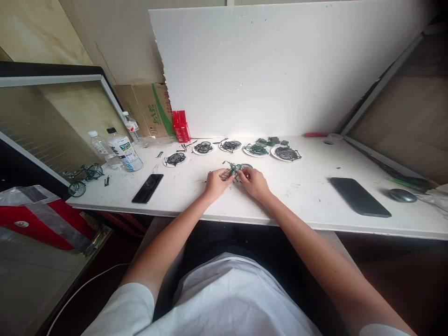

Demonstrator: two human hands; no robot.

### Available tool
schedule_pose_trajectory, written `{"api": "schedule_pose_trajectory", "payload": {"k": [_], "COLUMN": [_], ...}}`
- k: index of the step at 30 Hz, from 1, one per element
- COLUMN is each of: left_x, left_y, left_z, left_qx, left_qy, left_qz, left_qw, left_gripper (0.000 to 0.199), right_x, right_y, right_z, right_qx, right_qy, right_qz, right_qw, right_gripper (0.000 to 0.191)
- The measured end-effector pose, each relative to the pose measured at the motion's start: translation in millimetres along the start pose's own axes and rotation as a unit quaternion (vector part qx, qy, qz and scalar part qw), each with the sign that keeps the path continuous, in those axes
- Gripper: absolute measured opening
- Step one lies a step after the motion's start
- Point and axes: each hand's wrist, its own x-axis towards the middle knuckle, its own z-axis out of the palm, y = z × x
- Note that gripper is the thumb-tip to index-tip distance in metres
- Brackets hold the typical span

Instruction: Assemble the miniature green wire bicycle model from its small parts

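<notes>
A small dark green model bicycle (244,166) is between my hands, just above the front middle of the white table. My left hand (217,183) is closed round its left side, by one wheel. With thumb and fingers pinched, my right hand (255,182) works at the middle of the frame; any tiny part in the pinch is too small to make out. Beyond my hands stand white plates of parts: dark wheels and pieces on the left plate (175,159), more on a second plate (203,148), green pieces on another (255,149), black pieces on the right plate (286,153).
Another green model bicycle (86,177) stands at the table's left end. Plastic bottles (126,151), a red box (181,126) and a phone (148,188) are on the left. A dark flat device (360,196) and a mouse (402,195) lie on the right. A white board (280,70) rises behind.
</notes>
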Motion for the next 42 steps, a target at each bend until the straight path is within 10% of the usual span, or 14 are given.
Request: {"api": "schedule_pose_trajectory", "payload": {"k": [28, 36, 42], "left_x": [-1, -2, -2], "left_y": [3, 6, 5], "left_z": [-0.6, -0.4, -0.5], "left_qx": [0.048, 0.058, 0.07], "left_qy": [0.019, 0.024, 0.021], "left_qz": [0.057, 0.059, 0.059], "left_qw": [0.997, 0.996, 0.996], "left_gripper": [0.011, 0.01, 0.011], "right_x": [0, -1, -1], "right_y": [1, -1, -1], "right_z": [1, 0, -1], "right_qx": [0.021, 0.007, 0.021], "right_qy": [0.034, -0.026, 0.015], "right_qz": [-0.043, -0.002, -0.021], "right_qw": [0.998, 1.0, 0.999], "right_gripper": [0.014, 0.046, 0.023]}}
